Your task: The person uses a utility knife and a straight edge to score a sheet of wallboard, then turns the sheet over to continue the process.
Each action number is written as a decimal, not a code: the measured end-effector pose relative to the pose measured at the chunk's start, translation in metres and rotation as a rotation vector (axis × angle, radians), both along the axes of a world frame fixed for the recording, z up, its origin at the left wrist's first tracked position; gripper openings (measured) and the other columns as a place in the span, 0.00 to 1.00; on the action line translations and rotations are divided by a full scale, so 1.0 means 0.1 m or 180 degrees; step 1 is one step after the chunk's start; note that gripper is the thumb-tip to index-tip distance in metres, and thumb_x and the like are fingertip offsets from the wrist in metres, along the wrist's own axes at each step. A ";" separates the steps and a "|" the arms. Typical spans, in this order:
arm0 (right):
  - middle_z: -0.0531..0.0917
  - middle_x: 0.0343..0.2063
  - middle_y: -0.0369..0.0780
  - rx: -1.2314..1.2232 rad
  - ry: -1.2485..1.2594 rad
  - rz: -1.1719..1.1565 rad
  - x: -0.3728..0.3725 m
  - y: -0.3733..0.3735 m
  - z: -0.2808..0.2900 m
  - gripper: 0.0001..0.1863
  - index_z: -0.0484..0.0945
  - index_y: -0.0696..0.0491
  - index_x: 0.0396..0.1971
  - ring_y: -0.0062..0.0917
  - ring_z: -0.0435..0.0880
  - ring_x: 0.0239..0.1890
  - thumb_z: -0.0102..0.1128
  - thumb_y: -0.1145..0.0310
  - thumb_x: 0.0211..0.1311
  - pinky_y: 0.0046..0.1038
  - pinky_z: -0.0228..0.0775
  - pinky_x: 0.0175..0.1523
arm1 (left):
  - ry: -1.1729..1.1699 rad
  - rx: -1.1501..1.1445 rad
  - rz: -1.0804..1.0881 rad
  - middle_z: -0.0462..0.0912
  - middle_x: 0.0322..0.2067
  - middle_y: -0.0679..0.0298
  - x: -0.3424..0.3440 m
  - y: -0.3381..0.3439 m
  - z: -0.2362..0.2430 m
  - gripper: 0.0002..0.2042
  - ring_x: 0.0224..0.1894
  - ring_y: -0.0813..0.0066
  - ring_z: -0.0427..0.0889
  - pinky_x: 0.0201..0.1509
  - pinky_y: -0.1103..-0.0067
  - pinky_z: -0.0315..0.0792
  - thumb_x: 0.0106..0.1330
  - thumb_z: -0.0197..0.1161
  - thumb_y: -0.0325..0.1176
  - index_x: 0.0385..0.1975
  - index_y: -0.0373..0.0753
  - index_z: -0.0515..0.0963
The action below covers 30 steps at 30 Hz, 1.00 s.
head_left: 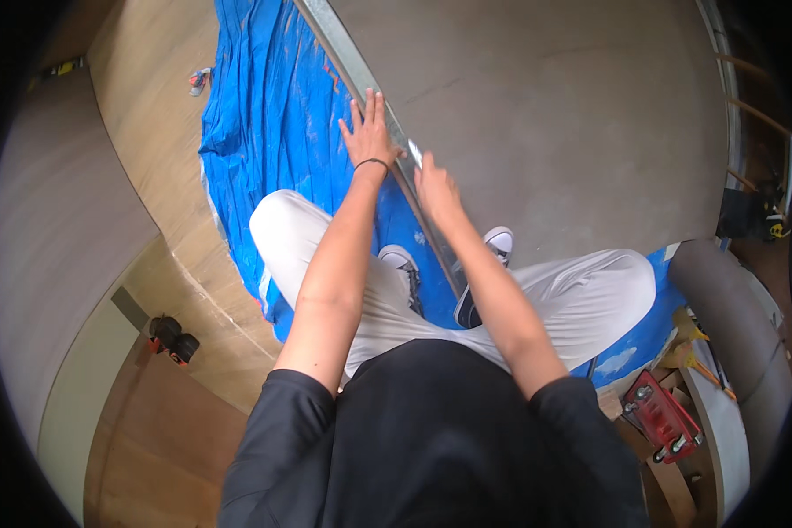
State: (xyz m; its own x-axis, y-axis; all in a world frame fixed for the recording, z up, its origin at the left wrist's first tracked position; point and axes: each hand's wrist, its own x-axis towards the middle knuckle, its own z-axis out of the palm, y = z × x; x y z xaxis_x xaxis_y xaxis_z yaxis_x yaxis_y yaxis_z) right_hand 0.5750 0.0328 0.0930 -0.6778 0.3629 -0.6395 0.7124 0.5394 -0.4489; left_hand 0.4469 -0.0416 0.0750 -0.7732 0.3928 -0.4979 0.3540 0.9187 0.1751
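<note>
Behind the right grip (437,189), a shoe (499,238) shows on each side of the strip, one partly hidden by the right forearm (493,286). That grip is curled around a small pale tool (414,151), whose handle is hidden in the fist and whose kind is hard to tell. Just left and ahead, the left grip (370,141) is spread flat over the metal bar (348,57), covering part of it. Grey panel (554,114) stretches right of both grips, blue tarp (260,106) left. Ahead, the bar's end is cut off.
</note>
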 end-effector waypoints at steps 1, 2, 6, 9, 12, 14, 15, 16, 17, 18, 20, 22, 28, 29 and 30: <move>0.81 0.27 0.59 0.0031 -0.0021 0.0021 0.10 0.06 0.01 0.13 0.64 0.56 0.45 0.58 0.80 0.34 0.47 0.63 0.69 0.55 0.72 0.39 | 0.0072 0.0020 0.0026 0.45 0.73 0.71 -0.02 0.08 -0.01 0.62 0.74 0.58 0.48 0.72 0.52 0.50 0.31 0.82 0.42 0.72 0.48 0.49; 0.81 0.27 0.59 0.0011 -0.0076 0.0029 0.24 0.03 0.04 0.13 0.64 0.55 0.45 0.58 0.81 0.34 0.47 0.63 0.69 0.56 0.72 0.38 | 0.0110 -0.0011 0.0037 0.45 0.74 0.71 0.02 0.07 0.00 0.62 0.74 0.57 0.48 0.72 0.52 0.50 0.31 0.82 0.41 0.72 0.48 0.49; 0.83 0.28 0.55 -0.0013 -0.0425 0.0059 0.65 -0.03 0.14 0.12 0.64 0.54 0.44 0.54 0.82 0.33 0.49 0.63 0.69 0.53 0.75 0.38 | 0.0033 -0.0154 -0.0017 0.44 0.74 0.71 0.01 0.12 0.07 0.63 0.74 0.58 0.48 0.71 0.53 0.52 0.30 0.83 0.41 0.72 0.47 0.48; 0.83 0.27 0.54 -0.0097 -0.0840 0.0039 1.40 -0.15 0.26 0.13 0.64 0.54 0.43 0.52 0.83 0.31 0.48 0.61 0.69 0.51 0.76 0.36 | 0.0048 -0.0167 0.0073 0.44 0.74 0.70 0.05 0.08 0.01 0.64 0.74 0.57 0.48 0.71 0.53 0.53 0.28 0.83 0.40 0.72 0.47 0.48; 0.83 0.26 0.53 -0.0136 -0.1171 0.0009 1.75 -0.22 0.30 0.13 0.64 0.54 0.44 0.51 0.84 0.30 0.48 0.60 0.70 0.49 0.76 0.33 | 0.0023 -0.0177 0.0051 0.45 0.74 0.70 0.04 0.10 0.00 0.64 0.74 0.57 0.48 0.70 0.53 0.54 0.27 0.83 0.39 0.72 0.46 0.48; 0.82 0.24 0.53 -0.0113 -0.1098 0.0030 1.83 -0.18 0.26 0.16 0.64 0.54 0.47 0.51 0.83 0.28 0.49 0.59 0.69 0.49 0.75 0.32 | 0.0013 -0.0177 0.0014 0.44 0.74 0.70 0.05 0.10 0.01 0.65 0.74 0.56 0.48 0.70 0.54 0.55 0.27 0.83 0.38 0.72 0.45 0.48; 0.82 0.25 0.52 -0.0133 -0.0871 -0.0278 1.80 -0.17 0.29 0.17 0.64 0.54 0.48 0.51 0.83 0.29 0.50 0.58 0.68 0.49 0.75 0.33 | 0.0076 -0.0175 0.0004 0.44 0.74 0.70 0.05 0.08 0.01 0.65 0.74 0.56 0.48 0.70 0.54 0.55 0.27 0.83 0.38 0.72 0.45 0.48; 0.82 0.26 0.52 -0.0153 -0.0649 -0.0585 1.73 -0.18 0.26 0.19 0.64 0.54 0.49 0.51 0.83 0.29 0.52 0.57 0.67 0.49 0.74 0.34 | 0.0135 -0.0176 -0.0004 0.44 0.74 0.70 0.03 0.06 -0.01 0.65 0.74 0.56 0.48 0.70 0.54 0.55 0.27 0.83 0.38 0.72 0.45 0.47; 0.82 0.26 0.52 -0.0143 -0.0436 -0.0889 1.68 -0.17 0.27 0.21 0.64 0.54 0.50 0.51 0.83 0.30 0.53 0.56 0.67 0.49 0.74 0.34 | 0.0184 -0.0149 -0.0006 0.44 0.74 0.70 0.08 0.01 -0.04 0.65 0.74 0.56 0.48 0.70 0.54 0.55 0.27 0.83 0.39 0.72 0.45 0.47; 0.82 0.29 0.53 -0.0104 -0.0267 -0.0981 1.52 -0.15 0.23 0.24 0.64 0.54 0.51 0.51 0.83 0.32 0.56 0.55 0.64 0.49 0.73 0.36 | 0.0199 -0.0182 0.0027 0.44 0.74 0.70 0.03 0.02 -0.05 0.65 0.74 0.56 0.48 0.70 0.55 0.55 0.27 0.83 0.41 0.72 0.47 0.46; 0.81 0.38 0.53 0.0026 0.0087 -0.0956 1.31 -0.12 -0.03 0.31 0.63 0.56 0.54 0.51 0.82 0.39 0.62 0.53 0.59 0.48 0.73 0.42 | 0.0180 -0.0165 -0.0092 0.43 0.74 0.69 -0.02 0.09 -0.05 0.65 0.74 0.56 0.48 0.70 0.55 0.56 0.28 0.83 0.41 0.72 0.46 0.47; 0.82 0.36 0.54 0.0240 0.0341 -0.0873 1.12 -0.08 -0.16 0.31 0.63 0.56 0.53 0.52 0.82 0.38 0.64 0.53 0.58 0.48 0.72 0.41 | 0.0122 -0.0136 -0.0168 0.43 0.74 0.69 0.01 0.04 -0.02 0.64 0.74 0.56 0.48 0.70 0.54 0.55 0.29 0.83 0.41 0.72 0.47 0.47; 0.81 0.41 0.56 0.0349 0.0387 -0.0870 0.97 -0.08 -0.28 0.33 0.62 0.55 0.53 0.54 0.81 0.41 0.67 0.54 0.56 0.49 0.72 0.43 | 0.0405 0.0011 -0.0158 0.48 0.73 0.63 0.07 -0.01 -0.10 0.62 0.73 0.56 0.49 0.71 0.53 0.53 0.30 0.83 0.42 0.70 0.44 0.50; 0.81 0.42 0.56 0.0370 0.0291 -0.0897 0.96 -0.09 -0.24 0.33 0.61 0.55 0.53 0.53 0.81 0.42 0.67 0.54 0.55 0.49 0.72 0.44 | 0.0469 0.0030 -0.0176 0.49 0.72 0.61 0.11 -0.02 -0.12 0.61 0.73 0.56 0.50 0.71 0.53 0.53 0.30 0.83 0.42 0.70 0.43 0.51; 0.81 0.42 0.55 0.0441 0.0315 -0.0824 0.96 -0.09 -0.25 0.34 0.60 0.55 0.54 0.53 0.81 0.43 0.68 0.54 0.55 0.49 0.73 0.45 | 0.0636 0.0068 -0.0269 0.55 0.70 0.57 0.17 -0.04 -0.13 0.53 0.72 0.57 0.52 0.71 0.55 0.52 0.35 0.81 0.43 0.66 0.40 0.59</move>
